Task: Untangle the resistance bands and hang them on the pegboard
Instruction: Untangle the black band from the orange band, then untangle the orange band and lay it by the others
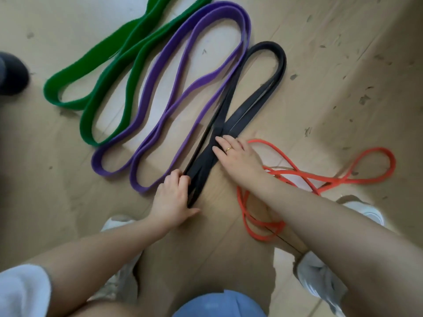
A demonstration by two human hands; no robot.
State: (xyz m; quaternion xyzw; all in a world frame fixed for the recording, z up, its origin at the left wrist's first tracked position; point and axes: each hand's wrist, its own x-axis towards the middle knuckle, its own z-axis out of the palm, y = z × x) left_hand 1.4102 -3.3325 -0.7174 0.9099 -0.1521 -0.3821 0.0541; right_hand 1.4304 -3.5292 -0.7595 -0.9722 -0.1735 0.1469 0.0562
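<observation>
Two hands work the black band (238, 104), which runs near-left to far-right across the floor (332, 65): left hand (174, 197) gripping its near end, right hand (238, 156) pressing flat at mid-length.

**Pale wood-look floor, scuffed and unevenly lit**

The whole background is a floor (320, 65) of light beige planks with a faint wood grain, their seams running diagonally across the view. Small dark scuffs and flecks (364, 99) are scattered over it, thickest toward the upper right. Light is soft and uneven: a brighter patch lies near the top middle, while broad, blurred shadows darken the right side and the lower middle. At the left edge a dark, rounded object (11, 74) sits on the floor, cut off by the frame and too blurred to identify.
</observation>
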